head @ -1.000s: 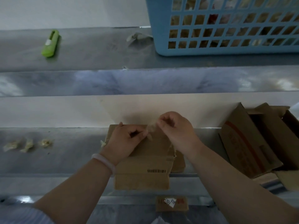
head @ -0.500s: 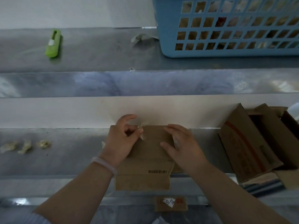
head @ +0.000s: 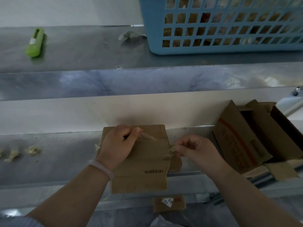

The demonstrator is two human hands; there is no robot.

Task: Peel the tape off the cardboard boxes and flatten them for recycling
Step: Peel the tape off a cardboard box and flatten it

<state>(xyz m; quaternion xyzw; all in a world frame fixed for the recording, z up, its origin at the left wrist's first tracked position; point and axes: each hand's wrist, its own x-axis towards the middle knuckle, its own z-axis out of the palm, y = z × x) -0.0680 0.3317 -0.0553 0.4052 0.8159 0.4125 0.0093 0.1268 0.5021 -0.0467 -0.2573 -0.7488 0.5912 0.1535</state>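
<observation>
Right hand (head: pixel 195 149) has slid off the face of the flattened box (head: pixel 147 163), where it lay half a second ago, out to the box's right edge. Its fingers are curled in now, and thumb and forefinger look to be pinching a second bit of tape (head: pixel 169 154) right at that edge. It's blurry, so I'm not 100% sure of the grip.

Left hand (head: pixel 118 145) sits on the box's upper left, other fingers tucked, thumb and forefinger pinching a clear tape strip (head: pixel 147 137) that trails across the card.

So I'd say we're mid-peel on this one, which already lies flat on the metal bench. Next move probably needs a steady pull along the edge while the left hand pins the card, then ditching the scraps with the tape wads (head: pixel 32 150) well left of the box.

Can't tell how much tape is still stuck: it's see-through and the light's dim. The open boxes (head: pixel 237 141) right of the flat one are cut off by the frame.
</observation>
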